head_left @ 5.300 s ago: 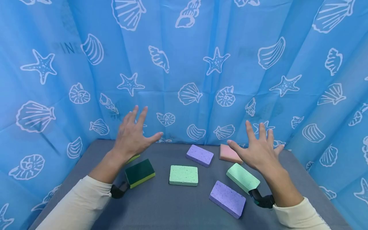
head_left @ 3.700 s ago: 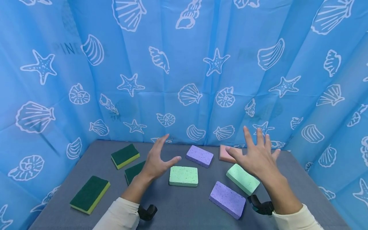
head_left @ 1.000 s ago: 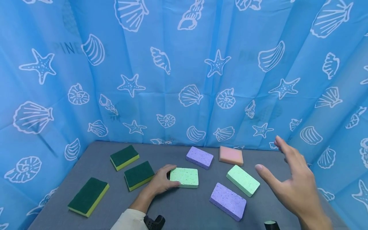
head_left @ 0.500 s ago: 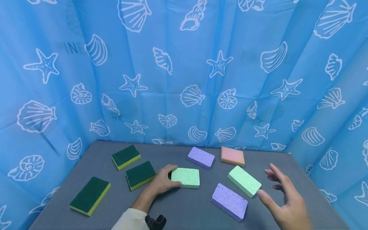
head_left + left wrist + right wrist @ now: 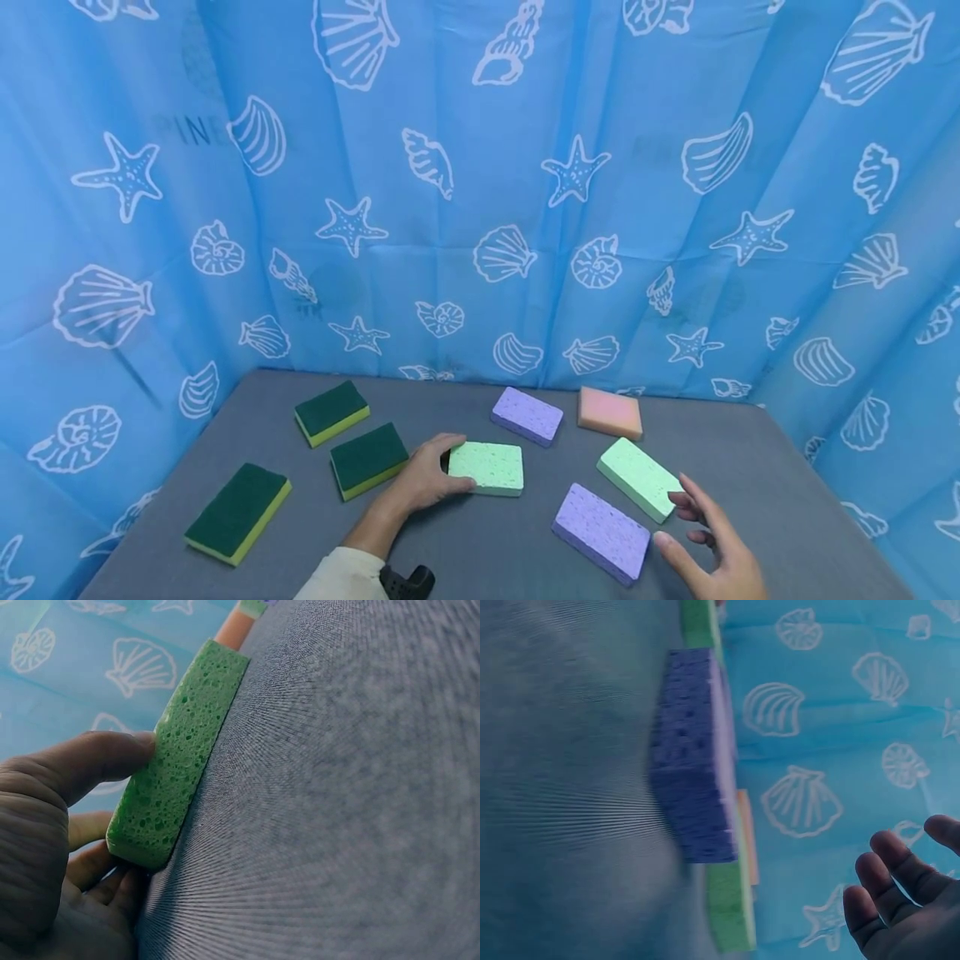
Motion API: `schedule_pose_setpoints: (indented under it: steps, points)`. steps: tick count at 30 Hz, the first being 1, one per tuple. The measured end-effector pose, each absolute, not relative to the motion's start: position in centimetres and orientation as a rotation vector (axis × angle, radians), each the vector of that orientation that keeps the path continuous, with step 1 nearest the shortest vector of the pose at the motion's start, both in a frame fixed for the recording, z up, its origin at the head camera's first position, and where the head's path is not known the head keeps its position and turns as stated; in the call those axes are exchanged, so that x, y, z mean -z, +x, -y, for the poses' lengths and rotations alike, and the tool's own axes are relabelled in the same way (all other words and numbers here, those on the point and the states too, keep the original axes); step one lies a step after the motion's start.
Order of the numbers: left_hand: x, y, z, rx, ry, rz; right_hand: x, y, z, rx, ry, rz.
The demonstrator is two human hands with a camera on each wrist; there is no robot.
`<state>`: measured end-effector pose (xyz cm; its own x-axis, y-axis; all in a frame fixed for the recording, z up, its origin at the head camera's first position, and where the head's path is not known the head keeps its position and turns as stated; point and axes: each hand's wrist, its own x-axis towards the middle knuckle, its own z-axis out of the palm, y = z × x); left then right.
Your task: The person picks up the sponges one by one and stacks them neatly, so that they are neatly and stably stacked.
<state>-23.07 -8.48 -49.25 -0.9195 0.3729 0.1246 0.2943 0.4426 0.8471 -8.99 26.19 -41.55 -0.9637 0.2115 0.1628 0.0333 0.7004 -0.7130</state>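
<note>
My left hand [image 5: 426,477] holds the left end of a light green sponge [image 5: 491,469] lying flat on the grey cloth. In the left wrist view, the thumb rests on the upper edge of the green sponge [image 5: 180,754], and the other fingers reach around its end. My right hand [image 5: 716,546] hovers with loosely bent fingers and nothing in it, just right of the front purple sponge [image 5: 600,532]. A second light green sponge [image 5: 637,477] lies beyond its fingertips. The right wrist view shows the purple sponge [image 5: 694,757] apart from the right hand [image 5: 907,892].
Several dark green-and-yellow scrub sponges lie at left, including the nearest one [image 5: 236,510], a middle one [image 5: 367,457] and a far one [image 5: 332,410]. Another purple sponge [image 5: 527,414] and a pink sponge [image 5: 609,411] sit toward the back, before a blue shell-print curtain [image 5: 480,192].
My left hand came from the left, over the scrub sponges, to the green sponge and has stayed there. The right hand drew back, then lowered leftward toward the front purple sponge.
</note>
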Motion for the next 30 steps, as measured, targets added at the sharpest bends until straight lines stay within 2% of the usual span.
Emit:
schedule_pose_setpoints:
  steps: [13, 19, 30]
  points:
    - [49.3, -23.2, 8.3, -1.496, 0.581, -2.596, 44.7, -10.1, -26.6, -1.268, -0.262, 2.849]
    - [49.2, -23.2, 8.2, -1.485, 0.556, -2.592, 46.0, -11.1, -26.7, -1.096, -0.292, 3.076]
    - [49.3, -23.2, 8.6, -1.507, 0.623, -2.588, 47.3, -11.7, -27.3, -0.908, -0.128, 3.235]
